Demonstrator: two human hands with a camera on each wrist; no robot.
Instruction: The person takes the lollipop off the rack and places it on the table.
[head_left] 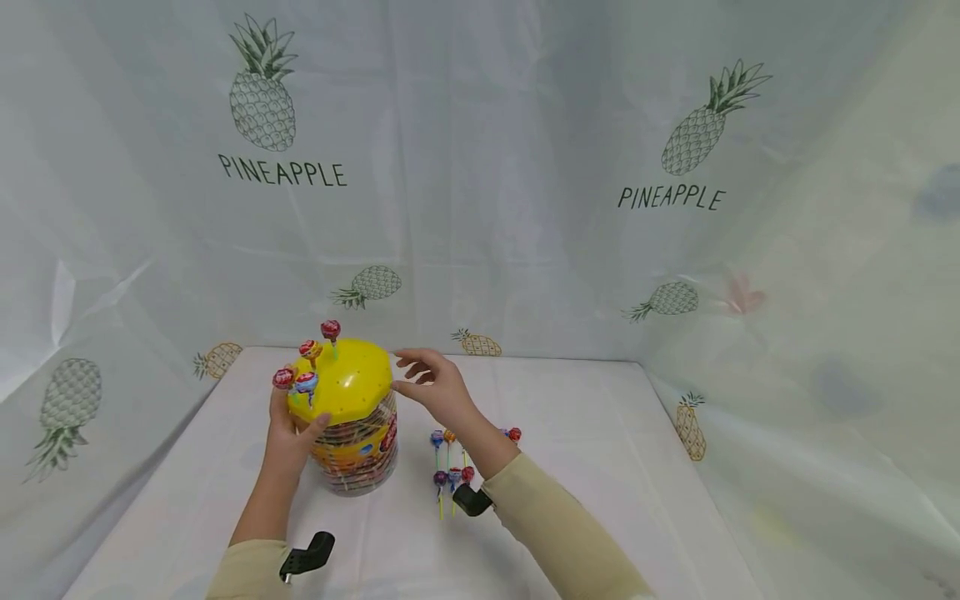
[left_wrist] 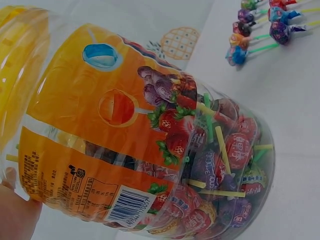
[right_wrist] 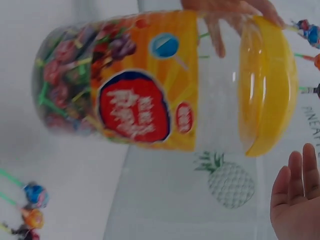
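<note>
A clear plastic jar (head_left: pixel 358 465) of lollipops, wrapped in an orange label (left_wrist: pixel 75 65), stands upright on the table's left part. Several lollipops stick up from the left side of its yellow lid (head_left: pixel 352 379), a dark red one (head_left: pixel 330 330) farthest back. My left hand (head_left: pixel 287 437) grips the jar's left side near the top, thumb at the lid's front edge. In the right wrist view, left-hand fingers (right_wrist: pixel 216 35) show through the clear wall. My right hand (head_left: pixel 442 390) is beside the lid's right edge, fingers apart and slightly bent, holding nothing.
Loose lollipops lie in rows on the white table (head_left: pixel 585 433), right of the jar and partly behind my right forearm; a purple one (head_left: pixel 440 478) is near the front. A pineapple-print curtain (head_left: pixel 480 208) hangs behind the table and along its sides.
</note>
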